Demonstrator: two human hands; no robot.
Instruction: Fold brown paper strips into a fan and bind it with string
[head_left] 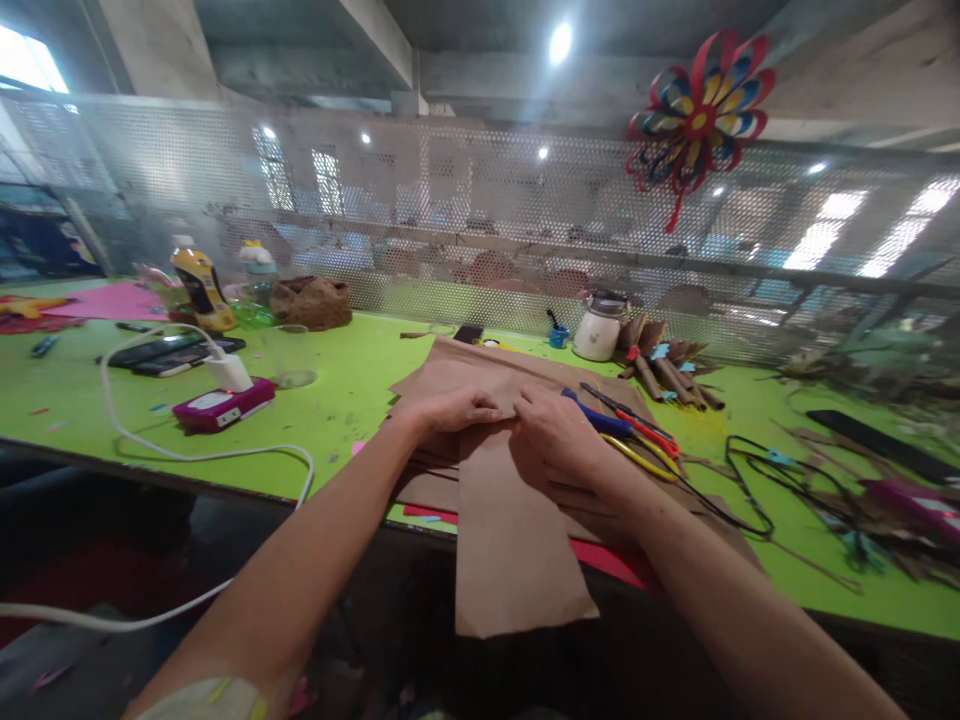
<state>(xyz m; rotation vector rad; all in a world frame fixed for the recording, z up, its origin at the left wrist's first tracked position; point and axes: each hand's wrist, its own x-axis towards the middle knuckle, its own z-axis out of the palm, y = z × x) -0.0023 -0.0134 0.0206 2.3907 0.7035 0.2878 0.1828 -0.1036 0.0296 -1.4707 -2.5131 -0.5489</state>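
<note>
A strip of brown kraft paper (pixel 510 530) hangs over the table's front edge, its upper end between my hands. My left hand (pixel 461 410) pinches the strip's top left part, thumb and fingers together. Opposite it, my right hand (pixel 551 425) has its fingers closed on the top right part. Beneath both hands lies a stack of larger brown paper sheets (pixel 427 490). Just right of my right hand, scissors with red handles (pixel 652 432) and a tool with blue and yellow handles (pixel 611 418) rest on the sheets.
On the green table (pixel 352 390), a purple power strip (pixel 225 403) with a white cable and a clear plastic cup (pixel 292 357) stand left. A white kettle (pixel 598 328) and rolled brown paper pieces (pixel 660 370) are behind. Black cords (pixel 757 490) lie right. A perforated metal screen (pixel 480 220) borders the back.
</note>
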